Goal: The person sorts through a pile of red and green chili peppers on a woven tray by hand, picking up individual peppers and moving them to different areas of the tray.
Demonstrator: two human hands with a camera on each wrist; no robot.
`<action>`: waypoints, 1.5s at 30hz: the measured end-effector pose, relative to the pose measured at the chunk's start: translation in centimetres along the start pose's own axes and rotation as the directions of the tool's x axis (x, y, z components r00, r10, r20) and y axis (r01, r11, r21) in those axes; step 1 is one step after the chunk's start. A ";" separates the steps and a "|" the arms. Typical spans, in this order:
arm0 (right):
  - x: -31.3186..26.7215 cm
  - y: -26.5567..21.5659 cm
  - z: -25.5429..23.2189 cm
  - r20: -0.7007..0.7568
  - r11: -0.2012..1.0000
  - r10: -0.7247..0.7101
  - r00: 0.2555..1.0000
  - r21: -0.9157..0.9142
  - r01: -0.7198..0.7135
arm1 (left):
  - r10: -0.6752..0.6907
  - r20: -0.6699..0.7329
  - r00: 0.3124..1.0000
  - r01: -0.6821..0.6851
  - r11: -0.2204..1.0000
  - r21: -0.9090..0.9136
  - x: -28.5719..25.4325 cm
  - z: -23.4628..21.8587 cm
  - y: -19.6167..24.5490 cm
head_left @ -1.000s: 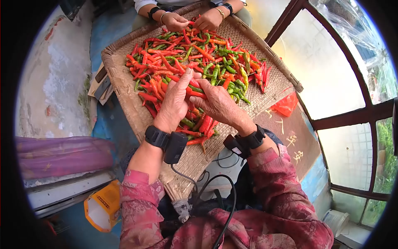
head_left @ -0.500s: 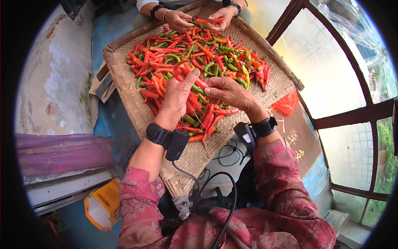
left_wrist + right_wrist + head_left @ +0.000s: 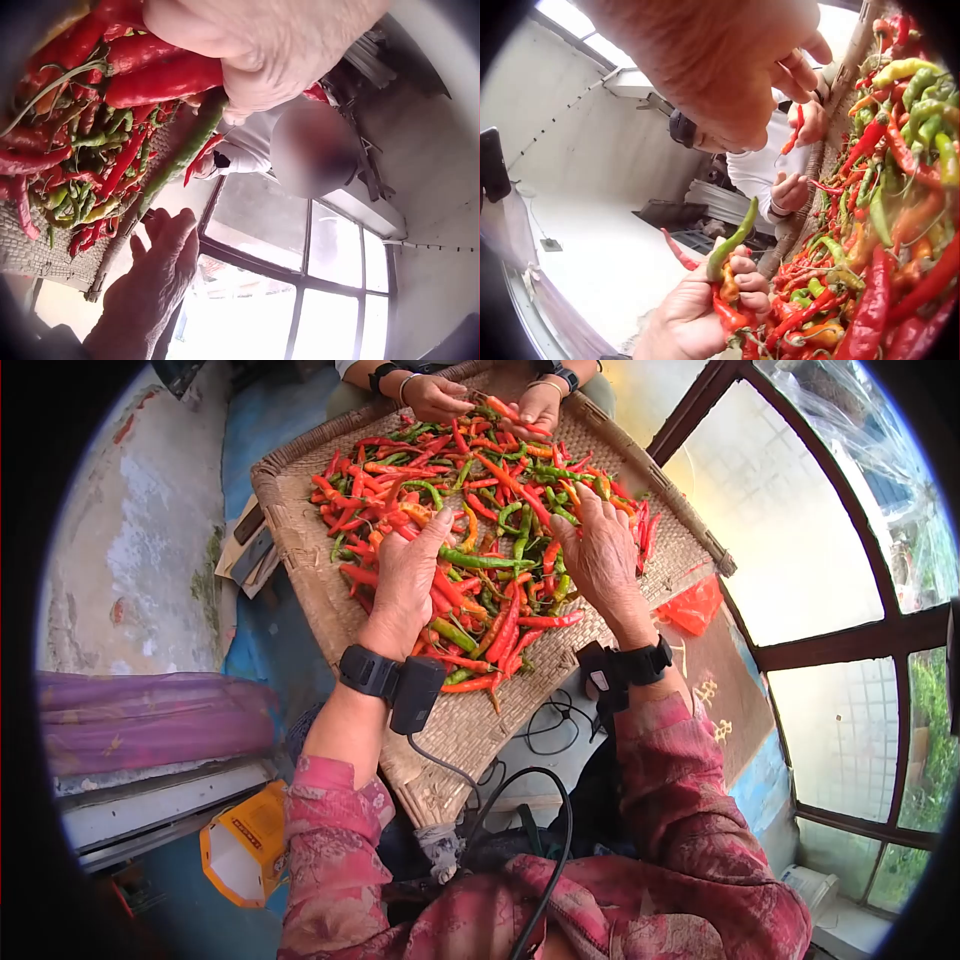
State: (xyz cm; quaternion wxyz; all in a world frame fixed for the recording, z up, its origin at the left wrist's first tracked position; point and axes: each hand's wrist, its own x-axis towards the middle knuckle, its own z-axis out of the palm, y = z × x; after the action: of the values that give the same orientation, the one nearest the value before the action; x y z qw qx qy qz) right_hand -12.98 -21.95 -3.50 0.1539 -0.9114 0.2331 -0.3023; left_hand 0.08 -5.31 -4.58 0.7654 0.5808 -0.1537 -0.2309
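My left hand (image 3: 405, 580) grips a small bunch of chili peppers over the left part of the pile. A long green chili (image 3: 485, 561) sticks out past its thumb; the right wrist view shows an orange chili (image 3: 729, 285) and red chilies (image 3: 679, 251) in the same fist. To the right, my right hand (image 3: 605, 560) is held over the chilies with its fingers loosely extended and nothing in its grasp. Below both hands, red, green and orange chilies (image 3: 505, 625) lie heaped on a woven tray (image 3: 400, 760).
Across the tray, another person's hands (image 3: 437, 398) handle a red chili (image 3: 515, 415). A red plastic bag (image 3: 692, 606) lies right of the tray, beside a framed window (image 3: 850, 720). Black cables (image 3: 555, 725) hang near my lap; a yellow container (image 3: 245, 845) stands at lower left.
My right hand has left the left hand's bunch and moved right, its fingers loosening from a pinch. The left hand has shifted slightly left, keeping its chilies.
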 end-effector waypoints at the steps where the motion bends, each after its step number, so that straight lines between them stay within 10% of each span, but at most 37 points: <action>1: 0.1 -1.0 -0.9 -0.009 0.998 -0.057 0.998 0.014 0.057 | 0.003 0.003 1.000 -0.003 0.997 0.083 -0.1 0.1 0.0; 4: -0.8 -3.1 -0.6 0.235 0.900 -0.207 0.950 0.426 0.091 | -0.030 0.013 0.999 0.029 0.997 0.070 -0.4 0.7 0.2; 13: 0.1 -2.7 -1.4 0.456 0.845 -0.333 0.826 0.533 0.046 | -0.201 -0.093 0.975 0.173 0.953 -0.248 0.5 -0.4 0.6; 16: 0.4 -1.2 -0.7 0.390 0.912 -0.102 0.915 0.403 -0.070 | -0.228 0.035 0.973 0.229 0.942 -0.244 0.1 -0.7 0.7; 18: 0.6 -1.6 -0.1 -0.254 0.929 -0.359 0.898 -0.193 0.317 | -0.271 0.185 0.944 0.307 0.931 -0.198 -0.3 -0.5 0.5; 19: 0.3 -2.1 -0.1 -0.252 0.929 -0.358 0.899 -0.193 0.315 | -0.275 0.186 0.943 0.310 0.930 -0.198 -0.6 -0.3 0.2; 20: 0.0 -2.7 -0.2 0.036 0.967 -0.171 0.985 0.200 0.160 | -0.237 0.237 0.942 0.283 0.941 -0.186 -1.0 0.1 -0.1; 22: -0.9 -4.3 0.6 0.436 0.698 -0.095 0.895 0.670 -0.252 | -0.270 0.330 0.904 0.338 0.927 -0.166 -1.8 0.8 0.3; 30: 0.5 -4.4 0.6 0.601 0.777 -0.183 0.778 0.574 -0.260 | -0.156 0.376 0.913 0.132 0.987 0.090 -2.2 0.8 1.1; 35: 1.8 -2.3 -0.7 0.700 0.851 -0.152 0.698 0.452 -0.268 | -0.268 0.287 0.920 0.271 0.962 0.030 -2.3 1.0 0.3; 37: 1.4 -1.3 0.8 0.684 0.859 -0.193 0.703 0.465 -0.216 | -0.166 0.267 0.949 0.166 0.986 0.021 -2.0 0.8 -0.2; 39: 0.7 -0.9 2.3 0.409 0.789 -0.543 0.733 0.547 0.279 | -0.136 0.253 0.958 0.153 0.987 -0.049 -2.1 0.7 -0.3; 40: 0.9 -1.2 1.7 0.549 0.843 -0.516 0.657 0.463 0.274 | -0.112 0.239 0.965 0.144 0.982 -0.122 -2.2 0.8 -0.4; 45: 1.1 -2.1 1.2 0.454 0.911 -0.197 0.869 0.413 -0.010 | -0.175 0.187 0.967 0.195 0.976 -0.097 -1.9 0.0 -0.5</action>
State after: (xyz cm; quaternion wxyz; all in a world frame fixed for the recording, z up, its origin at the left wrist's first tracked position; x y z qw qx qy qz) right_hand -10.78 -20.58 -3.09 0.3763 -0.9167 0.0743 -0.1123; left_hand -1.56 -4.40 -5.03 0.7559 0.5246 -0.1527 -0.3607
